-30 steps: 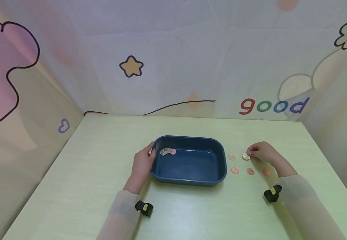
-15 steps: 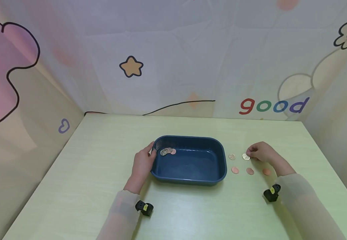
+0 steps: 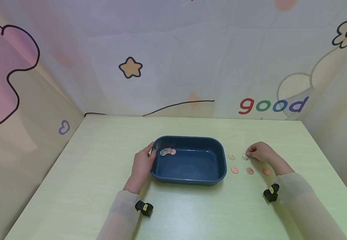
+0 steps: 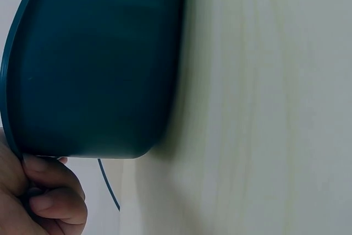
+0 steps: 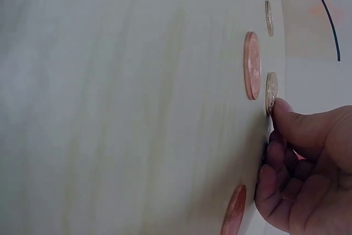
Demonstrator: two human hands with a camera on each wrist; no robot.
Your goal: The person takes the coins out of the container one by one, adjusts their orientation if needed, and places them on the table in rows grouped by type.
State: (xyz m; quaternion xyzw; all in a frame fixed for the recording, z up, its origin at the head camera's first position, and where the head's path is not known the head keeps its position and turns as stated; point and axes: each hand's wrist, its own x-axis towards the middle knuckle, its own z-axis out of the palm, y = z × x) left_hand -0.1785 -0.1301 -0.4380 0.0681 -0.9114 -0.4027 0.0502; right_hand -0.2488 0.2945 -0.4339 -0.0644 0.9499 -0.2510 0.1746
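A dark blue rectangular tray (image 3: 188,182) stands mid-table. My left hand (image 3: 143,163) grips its left end, thumb at the rim; the left wrist view shows curled fingers (image 4: 58,202) at the tray's corner (image 4: 93,81). Several silver and copper coins (image 3: 168,151) lie overlapping inside at the left. Right of the tray, my right hand (image 3: 261,152) pinches the right edge of a pale gold coin (image 3: 245,157), with the thumb (image 5: 297,122) on the coin (image 5: 271,89) in the right wrist view. The remaining fingers are curled beneath, hiding part of the grip.
Another pale gold coin (image 3: 231,156) lies between the tray and the pinched one. Nearer the front is a row of copper coins: one by the tray (image 3: 234,170), a middle one (image 3: 249,171) and a right one (image 3: 266,171). A printed cloth backdrop (image 3: 173,76) rises behind the table.
Hardly anything differs. Both hands keep to their places at the tray and the pale gold coin; the head view has shifted very slightly.
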